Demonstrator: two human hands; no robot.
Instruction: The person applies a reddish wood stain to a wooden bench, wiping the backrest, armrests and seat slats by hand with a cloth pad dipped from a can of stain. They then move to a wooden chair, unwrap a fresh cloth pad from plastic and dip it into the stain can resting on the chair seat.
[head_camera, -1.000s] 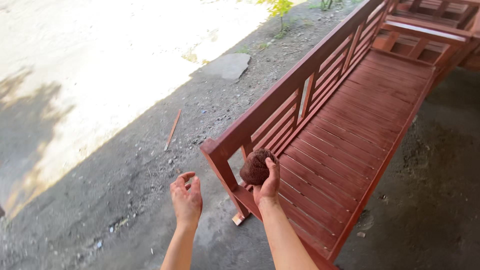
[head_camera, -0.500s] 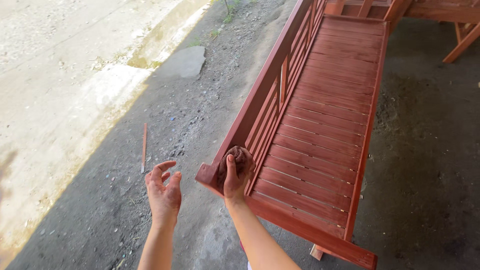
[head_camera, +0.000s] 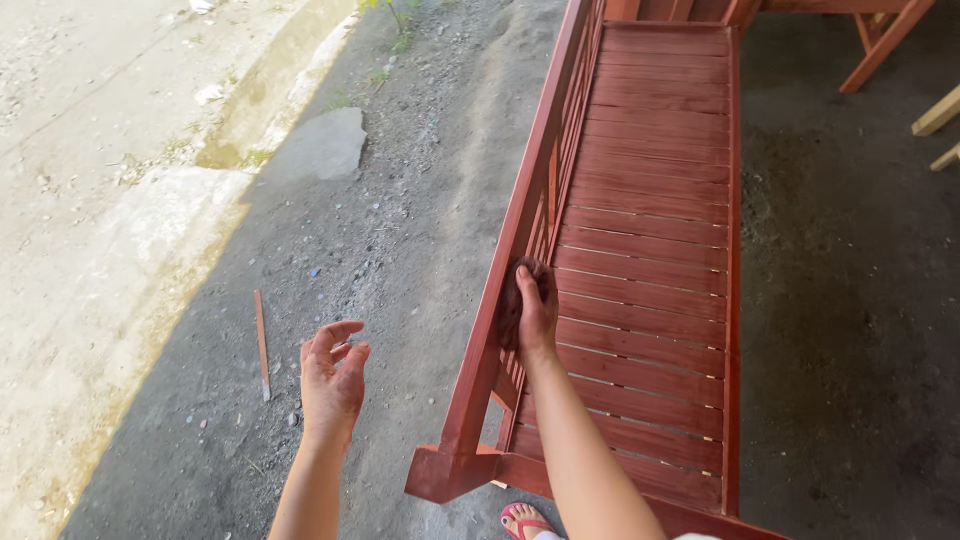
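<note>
My right hand presses a dark brown rag against the inner side of the backrest rail of a long red-brown wooden bench. Most of the rag is hidden under my fingers. My left hand hangs in the air to the left of the bench, over the gravel ground, with its fingers loosely curled and apart and nothing in it. My foot in a pink sandal shows at the bottom edge beside the bench's near end.
A thin wooden stick lies on the dark gravel to the left. A flat grey stone sits farther off by a pale concrete strip. Other red wooden furniture legs stand at the top right.
My right hand with the rag has moved along the backrest rail, away from the bench's near corner. The view has swung so the bench runs more straight ahead. My left hand stays raised and empty.
</note>
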